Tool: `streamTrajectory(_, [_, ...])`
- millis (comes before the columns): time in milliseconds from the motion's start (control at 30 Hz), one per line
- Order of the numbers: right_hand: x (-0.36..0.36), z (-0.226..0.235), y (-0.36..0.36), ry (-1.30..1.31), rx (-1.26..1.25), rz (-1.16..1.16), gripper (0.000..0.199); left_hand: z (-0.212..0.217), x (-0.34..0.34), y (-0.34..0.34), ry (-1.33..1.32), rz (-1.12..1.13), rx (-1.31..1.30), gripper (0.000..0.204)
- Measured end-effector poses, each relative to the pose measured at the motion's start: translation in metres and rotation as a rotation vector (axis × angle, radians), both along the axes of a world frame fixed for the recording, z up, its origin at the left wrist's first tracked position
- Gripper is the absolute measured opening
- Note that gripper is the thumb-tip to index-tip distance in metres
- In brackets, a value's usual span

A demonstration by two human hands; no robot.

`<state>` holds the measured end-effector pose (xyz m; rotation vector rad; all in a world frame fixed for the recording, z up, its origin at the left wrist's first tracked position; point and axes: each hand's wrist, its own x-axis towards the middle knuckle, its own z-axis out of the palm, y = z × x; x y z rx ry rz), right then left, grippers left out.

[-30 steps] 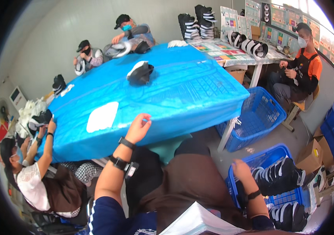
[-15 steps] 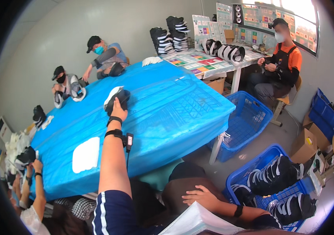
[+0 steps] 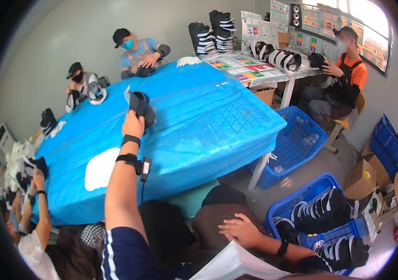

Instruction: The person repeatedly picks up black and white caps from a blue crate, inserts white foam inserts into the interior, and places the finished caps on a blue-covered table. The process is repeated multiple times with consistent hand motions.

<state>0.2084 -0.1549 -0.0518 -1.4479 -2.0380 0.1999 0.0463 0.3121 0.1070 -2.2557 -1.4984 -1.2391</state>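
Fingers of the left hand [image 3: 132, 124] are gripping a black shoe-like piece [image 3: 140, 102] over the blue worktop [image 3: 199, 140], tips hard to discern, while the right hand [image 3: 241, 231] is resting, fingers spread, near a basket [image 3: 301, 193] holding white-banded black pieces [image 3: 322, 213], partly hidden behind the forearm [image 3: 298, 254].

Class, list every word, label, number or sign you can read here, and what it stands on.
No text reads clearly.
Coloured sheets on the side table: too small.
Upright boards, wall posters: too small and blurred.
Wrist label: too small.
Black shoe piece in the left hand: no lettering visible.
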Motion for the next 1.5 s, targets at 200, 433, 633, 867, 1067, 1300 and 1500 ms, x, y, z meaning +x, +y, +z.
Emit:
streamTrajectory(200, [0.013,0.022,0.015,0.292,-0.026,0.090,0.016,0.032,-0.037,-0.096,-0.539,-0.641,-0.319,0.012])
streamTrajectory(433, [0.007,0.114,0.039,1.128,-0.099,0.008,0.033,0.014,-0.075,-0.214,-0.926,-0.912,-0.242,0.018])
streamTrajectory(633, [-0.025,0.131,0.027,1.219,0.399,-0.190,0.061,-0.033,-0.104,-0.318,-1.105,-1.035,-0.251,0.024])
streamTrajectory(867, [-0.042,0.135,-0.032,0.500,0.762,-0.138,0.050,-0.007,-0.141,-0.384,-0.574,-0.678,0.107,0.014])
streamTrajectory(1067, [-0.064,0.134,-0.016,0.191,0.603,-0.053,0.061,0.000,-0.116,-0.433,-0.186,-0.675,0.317,0.047])
streamTrajectory(1300, [-0.028,0.069,0.000,1.094,0.297,-0.230,0.035,-0.019,-0.106,-0.418,-0.208,-1.230,0.358,0.036])
streamTrajectory(1500, [0.002,0.046,0.023,1.885,-0.116,0.112,0.055,-0.027,-0.110,-0.389,-0.353,-0.902,-0.059,0.061])
